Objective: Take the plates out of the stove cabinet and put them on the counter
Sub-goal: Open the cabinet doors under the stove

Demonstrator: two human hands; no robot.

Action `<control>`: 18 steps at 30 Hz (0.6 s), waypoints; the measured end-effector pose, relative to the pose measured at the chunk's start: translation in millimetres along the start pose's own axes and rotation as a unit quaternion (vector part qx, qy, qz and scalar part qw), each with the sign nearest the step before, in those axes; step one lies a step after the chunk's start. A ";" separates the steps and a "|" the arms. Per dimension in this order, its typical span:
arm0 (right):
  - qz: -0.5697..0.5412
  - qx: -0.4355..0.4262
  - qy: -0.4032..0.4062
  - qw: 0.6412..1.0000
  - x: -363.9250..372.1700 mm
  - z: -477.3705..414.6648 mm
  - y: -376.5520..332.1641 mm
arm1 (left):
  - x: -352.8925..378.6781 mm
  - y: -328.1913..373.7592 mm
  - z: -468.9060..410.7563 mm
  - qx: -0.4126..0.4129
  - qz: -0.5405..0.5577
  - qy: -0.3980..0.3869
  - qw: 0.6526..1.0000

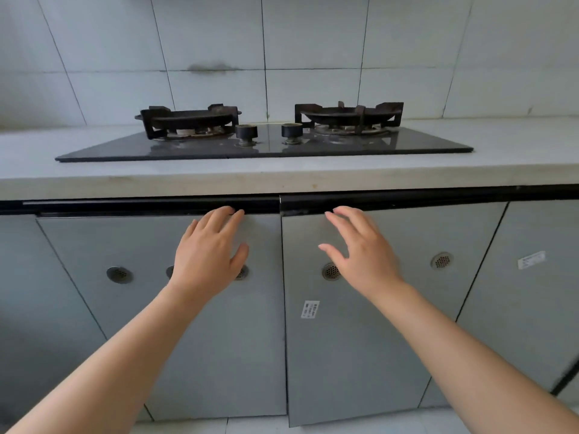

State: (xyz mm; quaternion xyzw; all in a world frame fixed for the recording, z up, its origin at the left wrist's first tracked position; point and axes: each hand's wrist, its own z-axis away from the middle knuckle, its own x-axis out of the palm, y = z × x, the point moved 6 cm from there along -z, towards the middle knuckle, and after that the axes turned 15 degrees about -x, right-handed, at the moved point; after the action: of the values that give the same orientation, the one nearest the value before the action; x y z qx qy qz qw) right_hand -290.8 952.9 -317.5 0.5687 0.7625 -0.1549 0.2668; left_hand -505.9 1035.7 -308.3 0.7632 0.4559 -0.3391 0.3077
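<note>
Stove cabinet (344, 355): left hand (206, 255), right hand (363, 255) at door tops, fingers straight.

Black glass gas hob (266, 148) with two dark knobs (246, 133) at its middle, white tiled wall (313, 42) behind.

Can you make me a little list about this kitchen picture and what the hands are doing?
Place: kitchen counter with a gas stove on it
Left hand: fingers straight, fingertips at the top edge of the left cabinet door
Right hand: fingers spread, by the top of the right cabinet door
Plates: none in view
</note>
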 end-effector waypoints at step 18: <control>0.012 0.003 0.069 0.998 5.1 1.1 5.8 | 18.0 -4.8 24.3 -0.021 0.120 0.013 0.992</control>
State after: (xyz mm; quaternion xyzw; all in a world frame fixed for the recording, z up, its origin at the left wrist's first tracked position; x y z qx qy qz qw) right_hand -286.2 958.1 -321.0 0.5883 0.7714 -0.1142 0.2140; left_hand -509.6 1027.4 -337.6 0.8102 0.3720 -0.2802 0.3557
